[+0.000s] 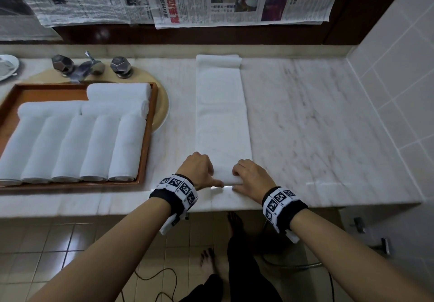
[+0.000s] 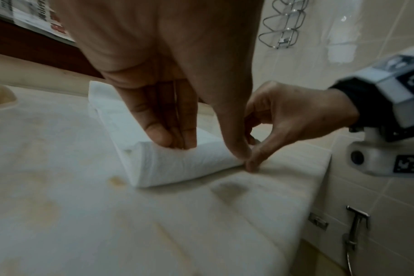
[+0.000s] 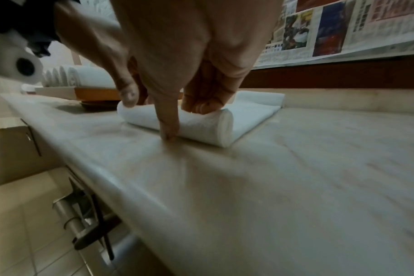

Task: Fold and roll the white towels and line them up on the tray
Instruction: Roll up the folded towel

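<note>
The towel [image 1: 222,111] lies as one folded strip on the counter [image 1: 305,118], long axis running from me to the back wall, and my left hand [image 1: 199,170] and right hand [image 1: 252,175] both curl their fingers over its rolled near end, thumbs behind the roll. The wrist views show the roll's layered ends, hidden from the head view. The tray [image 1: 150,123] holds eight rolls [image 1: 70,146]: five in front, three behind.
</note>
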